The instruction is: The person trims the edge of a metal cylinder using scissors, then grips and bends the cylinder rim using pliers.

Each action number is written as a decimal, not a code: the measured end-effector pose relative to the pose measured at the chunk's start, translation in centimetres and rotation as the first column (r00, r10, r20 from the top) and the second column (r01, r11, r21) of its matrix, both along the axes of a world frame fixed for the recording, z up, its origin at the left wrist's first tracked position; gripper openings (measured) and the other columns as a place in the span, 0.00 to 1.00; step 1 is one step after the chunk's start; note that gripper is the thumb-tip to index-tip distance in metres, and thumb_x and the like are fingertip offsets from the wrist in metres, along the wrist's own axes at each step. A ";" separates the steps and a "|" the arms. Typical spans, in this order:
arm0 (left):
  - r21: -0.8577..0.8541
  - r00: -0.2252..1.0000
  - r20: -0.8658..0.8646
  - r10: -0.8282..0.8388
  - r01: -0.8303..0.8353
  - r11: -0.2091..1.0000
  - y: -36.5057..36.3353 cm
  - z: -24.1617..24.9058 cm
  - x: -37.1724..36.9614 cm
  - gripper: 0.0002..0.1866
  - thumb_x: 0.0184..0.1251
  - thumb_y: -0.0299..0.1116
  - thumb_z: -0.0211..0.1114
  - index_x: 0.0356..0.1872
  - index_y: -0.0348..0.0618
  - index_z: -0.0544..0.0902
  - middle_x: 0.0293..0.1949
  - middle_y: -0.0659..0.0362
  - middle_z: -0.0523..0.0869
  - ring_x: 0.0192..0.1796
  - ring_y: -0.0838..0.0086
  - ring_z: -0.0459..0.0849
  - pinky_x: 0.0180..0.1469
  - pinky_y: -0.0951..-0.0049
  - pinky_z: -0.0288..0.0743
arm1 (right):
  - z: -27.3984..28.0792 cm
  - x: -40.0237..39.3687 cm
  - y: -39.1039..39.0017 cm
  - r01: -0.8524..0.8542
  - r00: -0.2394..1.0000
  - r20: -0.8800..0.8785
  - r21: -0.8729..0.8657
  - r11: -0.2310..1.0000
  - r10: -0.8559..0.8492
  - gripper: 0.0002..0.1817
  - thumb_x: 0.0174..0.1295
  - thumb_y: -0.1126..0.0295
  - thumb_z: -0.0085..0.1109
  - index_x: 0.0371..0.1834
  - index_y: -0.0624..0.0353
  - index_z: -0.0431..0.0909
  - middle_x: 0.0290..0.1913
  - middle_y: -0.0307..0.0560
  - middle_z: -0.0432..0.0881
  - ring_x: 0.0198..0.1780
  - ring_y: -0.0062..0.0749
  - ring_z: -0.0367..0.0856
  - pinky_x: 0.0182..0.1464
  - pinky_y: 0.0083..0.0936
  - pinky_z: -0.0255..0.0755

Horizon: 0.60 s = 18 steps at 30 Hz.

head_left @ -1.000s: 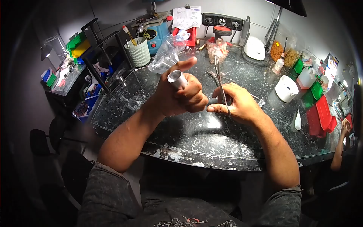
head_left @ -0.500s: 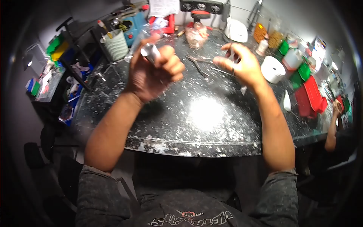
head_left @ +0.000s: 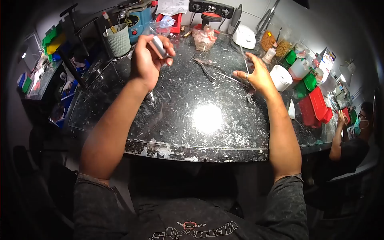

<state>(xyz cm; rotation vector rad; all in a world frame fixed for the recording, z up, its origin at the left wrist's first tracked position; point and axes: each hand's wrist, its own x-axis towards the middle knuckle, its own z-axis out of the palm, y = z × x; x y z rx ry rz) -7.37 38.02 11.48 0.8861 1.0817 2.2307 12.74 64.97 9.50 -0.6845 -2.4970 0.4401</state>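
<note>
My left hand (head_left: 147,64) is raised over the left side of the dark worktop, its fingers closed around a short silver metal cylinder (head_left: 159,47). Another shiny metal piece (head_left: 151,98) shows beside my left forearm, partly hidden by it. On the right, my right hand (head_left: 259,76) has thumb and forefinger curved apart, with a thin pale rod-like tool (head_left: 244,59) standing up within its grasp. How the other fingers grip it is hidden. Pliers (head_left: 209,69) lie on the worktop between the hands, and a slim metal tool (head_left: 234,79) rests near my right thumb.
A woven-pattern cup (head_left: 117,42) with tools stands back left by a blue machine (head_left: 138,23). At the back is a glass jar (head_left: 205,39). A white roll (head_left: 281,78), a small white bottle (head_left: 292,110) and red bins (head_left: 316,106) line the right. Another person (head_left: 348,148) sits far right.
My left hand has turned, so the silver cylinder shows side-on rather than end-on. The pale tool at my right hand shows more fully. The whole view has shifted slightly.
</note>
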 end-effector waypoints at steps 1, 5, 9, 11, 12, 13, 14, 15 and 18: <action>-0.023 0.984 -0.169 -0.047 0.044 0.999 0.2 -0.5 -0.2 0.22 0.71 0.49 0.43 0.27 0.42 0.75 0.24 0.57 0.77 0.29 0.70 0.77 0.30 0.73 0.70 | 0.1 -0.3 -0.6 -0.026 0.994 -0.106 0.075 0.997 0.034 0.49 0.44 0.46 0.80 0.68 0.57 0.69 0.61 0.58 0.76 0.65 0.49 0.74 0.67 0.40 0.69; -0.302 0.797 -0.589 -0.134 -0.064 0.951 0.7 -1.6 3.7 0.28 0.68 0.61 0.60 0.28 0.43 0.78 0.22 0.66 0.74 0.26 0.81 0.74 0.28 0.78 0.66 | 2.5 -1.4 -7.9 -0.221 0.929 -0.230 0.280 0.934 0.289 0.35 0.48 0.55 0.78 0.59 0.55 0.75 0.51 0.51 0.77 0.53 0.45 0.77 0.59 0.39 0.72; -0.307 0.729 -0.679 -0.088 -0.173 0.936 0.8 -0.8 6.5 0.22 0.75 0.49 0.58 0.41 0.36 0.84 0.30 0.61 0.82 0.32 0.81 0.76 0.38 0.74 0.73 | 1.6 -2.1 -12.7 -0.434 0.813 -0.188 0.437 0.788 0.551 0.34 0.41 0.68 0.78 0.56 0.56 0.75 0.46 0.48 0.74 0.48 0.47 0.75 0.54 0.40 0.72; -0.186 0.622 -0.783 0.011 -0.250 0.950 1.0 -1.0 6.0 0.20 0.78 0.44 0.52 0.39 0.36 0.83 0.27 0.62 0.79 0.31 0.79 0.76 0.36 0.73 0.72 | 1.7 -1.7 -12.6 -0.468 0.825 -0.144 0.368 0.804 0.546 0.37 0.44 0.68 0.78 0.61 0.54 0.73 0.50 0.49 0.74 0.52 0.46 0.76 0.55 0.36 0.73; -0.183 0.623 -0.782 0.016 -0.254 0.950 1.1 -1.4 5.7 0.20 0.78 0.44 0.52 0.39 0.36 0.83 0.27 0.62 0.79 0.31 0.79 0.76 0.36 0.73 0.72 | 1.9 -1.7 -12.5 -0.491 0.819 -0.127 0.350 0.798 0.560 0.38 0.45 0.67 0.78 0.63 0.53 0.72 0.52 0.49 0.74 0.53 0.44 0.76 0.55 0.35 0.74; -0.264 0.637 -0.771 -0.018 -0.293 0.919 0.9 -1.6 5.4 0.19 0.78 0.43 0.52 0.36 0.36 0.82 0.25 0.63 0.77 0.30 0.79 0.74 0.34 0.73 0.70 | 2.1 -1.6 -12.4 -0.499 0.814 -0.125 0.349 0.793 0.567 0.38 0.45 0.67 0.78 0.63 0.53 0.72 0.52 0.49 0.74 0.53 0.44 0.76 0.55 0.35 0.74; -0.343 0.653 -0.756 -0.049 -0.331 0.879 0.6 -1.5 5.3 0.19 0.78 0.43 0.52 0.34 0.37 0.81 0.24 0.65 0.75 0.28 0.80 0.73 0.32 0.73 0.68 | 2.4 -1.3 -12.2 -0.567 0.799 -0.126 0.168 0.806 0.588 0.39 0.46 0.67 0.78 0.66 0.52 0.71 0.53 0.49 0.74 0.53 0.43 0.77 0.56 0.35 0.75; -0.340 0.682 -0.731 -0.027 -0.330 0.881 1.1 -1.7 4.9 0.20 0.78 0.42 0.53 0.29 0.38 0.78 0.21 0.67 0.71 0.26 0.81 0.70 0.29 0.73 0.64 | 2.5 -1.2 -11.8 -0.618 0.781 -0.131 -0.019 0.786 0.611 0.41 0.48 0.66 0.78 0.68 0.51 0.69 0.55 0.49 0.74 0.54 0.41 0.77 0.56 0.34 0.75; -0.418 0.795 -0.590 0.141 -0.450 0.789 1.4 -1.7 3.1 0.21 0.76 0.44 0.54 0.23 0.41 0.76 0.18 0.67 0.71 0.22 0.82 0.68 0.27 0.74 0.62 | 2.1 -1.5 -10.2 -0.530 0.825 -0.214 0.030 0.848 0.523 0.32 0.57 0.59 0.72 0.65 0.53 0.73 0.56 0.50 0.75 0.55 0.40 0.78 0.57 0.34 0.75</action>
